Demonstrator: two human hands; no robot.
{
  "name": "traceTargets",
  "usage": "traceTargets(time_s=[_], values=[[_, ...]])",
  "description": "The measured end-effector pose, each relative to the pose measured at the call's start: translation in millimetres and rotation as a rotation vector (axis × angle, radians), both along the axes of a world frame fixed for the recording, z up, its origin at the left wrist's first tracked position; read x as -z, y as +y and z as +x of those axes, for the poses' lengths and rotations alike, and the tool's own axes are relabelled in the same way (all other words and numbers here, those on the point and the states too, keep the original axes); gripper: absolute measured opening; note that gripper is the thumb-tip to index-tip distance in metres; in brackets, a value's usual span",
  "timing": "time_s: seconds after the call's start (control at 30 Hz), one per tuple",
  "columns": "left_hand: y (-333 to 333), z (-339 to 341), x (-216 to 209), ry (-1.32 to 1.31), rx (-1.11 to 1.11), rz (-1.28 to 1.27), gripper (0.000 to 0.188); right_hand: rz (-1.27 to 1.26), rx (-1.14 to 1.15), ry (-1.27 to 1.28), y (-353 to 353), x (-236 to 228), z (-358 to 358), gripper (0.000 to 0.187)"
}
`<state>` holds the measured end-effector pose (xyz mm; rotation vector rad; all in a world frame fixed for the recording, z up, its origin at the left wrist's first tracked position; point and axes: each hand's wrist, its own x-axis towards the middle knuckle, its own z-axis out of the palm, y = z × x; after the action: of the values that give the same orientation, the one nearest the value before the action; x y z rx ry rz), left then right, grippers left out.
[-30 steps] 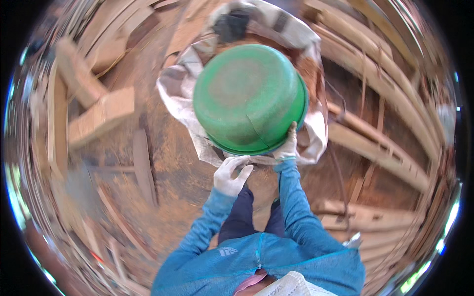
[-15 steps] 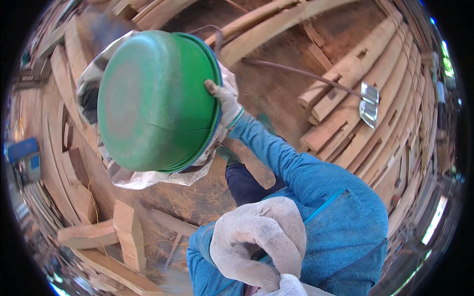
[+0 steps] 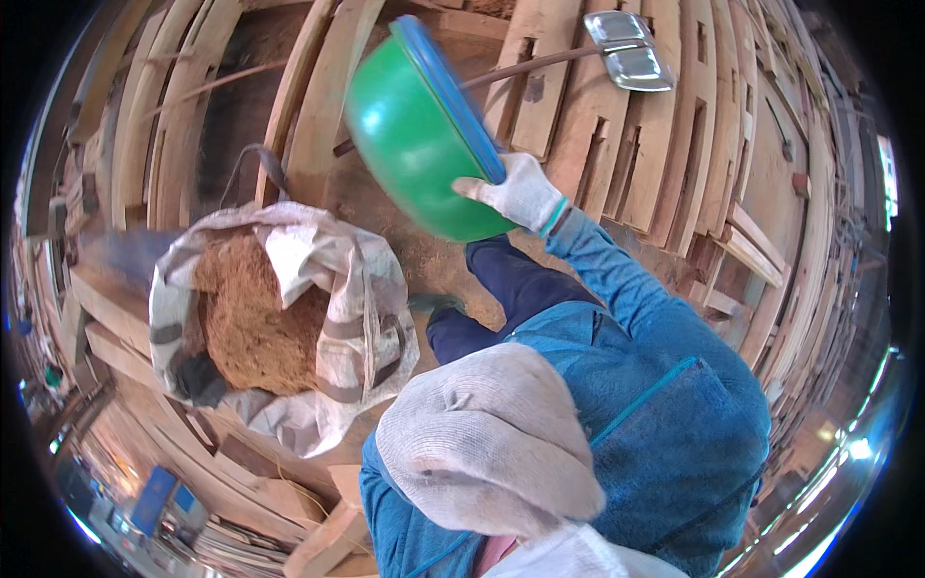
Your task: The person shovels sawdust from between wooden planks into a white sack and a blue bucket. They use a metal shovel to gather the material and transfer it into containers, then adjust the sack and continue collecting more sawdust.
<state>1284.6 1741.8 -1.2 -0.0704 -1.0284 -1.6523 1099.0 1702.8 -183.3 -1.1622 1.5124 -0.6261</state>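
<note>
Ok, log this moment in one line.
right hand: grips green basin at its rim, basin tilted | left hand: curled beside white mask, grip unclear | white sack: open, brown sawdust inside

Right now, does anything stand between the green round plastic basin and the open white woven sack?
Nothing visible stands between the green plastic basin in the gloved right hand and the open white sack. At its mouth, a loose white fold lies partly over the brown sawdust-like fill, on the basin's side.

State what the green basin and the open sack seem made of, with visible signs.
The green basin looks like plastic, smooth and slightly glossy: soft highlights, even colour. The sack is probably thin plastic, perhaps woven, mostly dull white: it folds into creases.
</note>
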Motion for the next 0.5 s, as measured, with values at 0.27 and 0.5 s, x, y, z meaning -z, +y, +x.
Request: traceTargets(time_s=[0.27,0.5], values=[[-32,1,40,-0.777,0.036,0.117,0.018,0.205,0.200,0.858,9,45,-167,0.045],[3,17,108,-1.044,-0.216,0.438,0.018,0.339,0.259,0.971,32,176,-297,0.054]])
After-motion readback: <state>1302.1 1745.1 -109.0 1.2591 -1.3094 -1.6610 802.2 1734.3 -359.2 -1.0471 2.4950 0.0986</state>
